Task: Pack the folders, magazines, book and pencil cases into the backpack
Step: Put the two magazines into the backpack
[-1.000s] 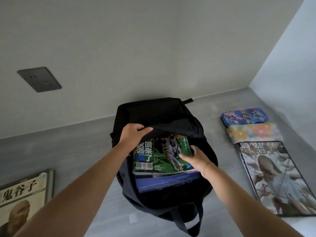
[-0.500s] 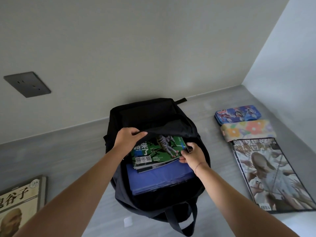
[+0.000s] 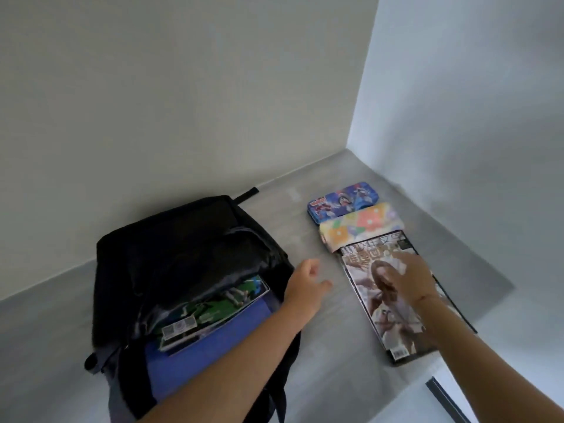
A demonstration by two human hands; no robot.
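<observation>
One grey tabletop (image 3: 332, 370) carries all the items in view. Largest is the black backpack (image 3: 171, 248), lying at the left with its mouth open toward the near edge; a blue folder (image 3: 213, 340) and a green magazine (image 3: 213, 309) project from the opening, the magazine on top. To the right, well apart from the backpack, a second magazine (image 3: 387, 319) lies flat with its cover up. Touching its far edge is the floral pencil case (image 3: 360, 227), and just beyond that the blue pencil case (image 3: 343, 201). The book is not in view. The hands are apart: the right hand (image 3: 410, 277) rests its extended fingers on the second magazine's cover, gripping nothing yet; the left hand (image 3: 305, 283) hangs loosely curled and empty between backpack and magazine. The step in hand appears to be picking up this magazine. Slide it toward the tabletop's near edge or lift one corner first, since it lies flat. Support the spine to prevent sagging. Use the left hand to hold the backpack mouth wide, then insert the magazine flat against the green one.
</observation>
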